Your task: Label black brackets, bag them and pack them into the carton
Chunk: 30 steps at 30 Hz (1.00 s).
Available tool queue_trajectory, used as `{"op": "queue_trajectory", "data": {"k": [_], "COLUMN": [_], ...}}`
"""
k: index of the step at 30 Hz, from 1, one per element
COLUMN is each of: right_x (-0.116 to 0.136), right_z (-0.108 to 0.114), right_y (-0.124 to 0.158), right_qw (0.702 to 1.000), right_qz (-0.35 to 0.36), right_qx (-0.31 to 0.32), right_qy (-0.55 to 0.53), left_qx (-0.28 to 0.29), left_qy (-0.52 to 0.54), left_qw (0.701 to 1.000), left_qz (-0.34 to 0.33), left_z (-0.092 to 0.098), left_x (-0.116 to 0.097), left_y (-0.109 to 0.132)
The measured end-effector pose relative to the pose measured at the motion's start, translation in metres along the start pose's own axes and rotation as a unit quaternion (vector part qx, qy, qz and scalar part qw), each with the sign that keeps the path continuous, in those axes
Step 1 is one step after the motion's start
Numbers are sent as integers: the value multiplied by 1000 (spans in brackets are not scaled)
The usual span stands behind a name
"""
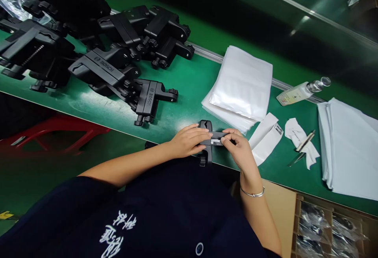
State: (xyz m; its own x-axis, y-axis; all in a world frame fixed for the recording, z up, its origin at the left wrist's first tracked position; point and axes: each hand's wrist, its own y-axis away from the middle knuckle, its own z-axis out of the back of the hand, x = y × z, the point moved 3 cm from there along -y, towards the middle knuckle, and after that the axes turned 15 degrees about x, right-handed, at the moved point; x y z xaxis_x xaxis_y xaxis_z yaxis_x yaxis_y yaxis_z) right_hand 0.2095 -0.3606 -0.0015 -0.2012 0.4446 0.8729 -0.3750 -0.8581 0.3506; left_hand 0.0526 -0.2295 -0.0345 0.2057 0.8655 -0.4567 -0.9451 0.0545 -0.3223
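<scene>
A black plastic clamp (208,153) lies at the table's front edge, close to my body. A small white-and-black label (215,142) shows on its bar. My left hand (189,140) closes over the left end of the bar, with the fingers laid across it. At the other end, the thumb and fingers of my right hand (238,147) pinch the bar beside the label. Whether the right fingertips also hold the label's edge cannot be made out. Nearest to the right hand is a white label strip (265,138) on the table.
Several more black clamps (103,67) are piled at the left. Behind my hands lies a stack of clear plastic bags (242,82). Further right are a pump bottle (295,93), tweezers (305,141) on crumpled paper, and white sheets (351,147). A divided carton (329,210) stands below.
</scene>
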Motion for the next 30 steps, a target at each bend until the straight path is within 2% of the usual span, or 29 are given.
{"op": "queue_trajectory", "data": {"k": [8,14,18,21,24,27,30], "right_x": [1,1,-6,-14,-21,-25,-27], "right_z": [1,-3,13,32,39,36,33], "right_y": [1,0,8,20,27,27,24], "right_qw": [1000,999,999,996,987,983,983], "right_qz": [-2,10,25,50,55,66,76], "right_qx": [-2,-3,15,53,92,79,69], "right_qy": [10,37,44,49,122,154,155], "left_qx": [31,69,107,156,249,319,334], "left_qy": [3,-47,-70,-73,-75,-94,-105], "left_qw": [999,996,991,981,959,935,927], "left_qz": [15,-31,-49,-88,-113,-121,-139], "left_z": [-2,2,12,22,30,35,34], "left_x": [2,0,1,3,7,5,-3], "left_y": [1,1,-4,-12,-26,-42,-56]}}
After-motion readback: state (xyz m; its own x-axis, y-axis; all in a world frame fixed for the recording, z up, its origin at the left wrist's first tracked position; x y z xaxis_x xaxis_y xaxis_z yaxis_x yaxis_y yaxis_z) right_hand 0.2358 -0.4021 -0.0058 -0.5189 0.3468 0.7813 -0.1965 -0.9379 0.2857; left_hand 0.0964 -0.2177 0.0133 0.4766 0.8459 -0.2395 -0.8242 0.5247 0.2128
